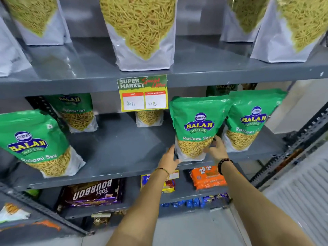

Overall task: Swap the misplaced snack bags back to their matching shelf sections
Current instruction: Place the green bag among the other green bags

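Observation:
A green Balaji Ratlami Sev bag [197, 126] stands upright near the front of the grey middle shelf [124, 153]. My left hand [169, 158] presses its lower left edge and my right hand [215, 148] grips its lower right corner, so both hold the bag. A second green sev bag [252, 119] stands just to its right, touching it. Another one [37, 141] leans at the far left, and two more [76, 112] stand further back.
The top shelf [204, 70] carries several tall sev bags. A price label [142, 93] hangs from its edge. Below are a Bourbon biscuit pack [92, 192], an orange 20-20 pack [207, 176], a yellow packet [168, 185]. A shelf upright [301, 139] stands right.

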Action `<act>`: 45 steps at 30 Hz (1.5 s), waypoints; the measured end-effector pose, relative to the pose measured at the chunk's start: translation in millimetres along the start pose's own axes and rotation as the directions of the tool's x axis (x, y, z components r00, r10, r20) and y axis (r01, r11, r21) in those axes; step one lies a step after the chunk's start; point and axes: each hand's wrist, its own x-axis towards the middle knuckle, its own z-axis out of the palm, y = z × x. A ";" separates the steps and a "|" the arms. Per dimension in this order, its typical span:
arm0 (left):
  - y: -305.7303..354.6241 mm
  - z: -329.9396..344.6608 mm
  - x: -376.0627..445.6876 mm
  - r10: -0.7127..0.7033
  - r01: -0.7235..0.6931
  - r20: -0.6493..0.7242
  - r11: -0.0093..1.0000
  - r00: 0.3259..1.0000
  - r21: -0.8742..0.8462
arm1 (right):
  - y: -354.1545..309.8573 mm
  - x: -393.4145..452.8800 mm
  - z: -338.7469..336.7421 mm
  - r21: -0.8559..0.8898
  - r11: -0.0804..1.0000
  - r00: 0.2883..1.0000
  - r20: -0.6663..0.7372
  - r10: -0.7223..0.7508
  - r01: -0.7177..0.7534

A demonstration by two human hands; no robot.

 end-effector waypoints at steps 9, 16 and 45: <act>-40.7 -44.5 -11.0 -0.115 0.065 -0.189 0.964 0.975 -0.256 | -2.6 -10.1 61.5 -0.057 0.997 0.984 0.174 -0.048 0.059; -72.7 -80.0 -31.7 -0.205 0.107 -0.320 0.948 0.925 -0.301 | 11.2 -5.1 110.0 -0.135 0.988 0.958 0.283 -0.037 0.078; -83.5 -78.7 -32.7 -0.234 0.151 -0.299 0.949 0.925 -0.278 | 27.8 -11.1 124.5 -0.432 0.892 0.971 0.239 -0.024 0.129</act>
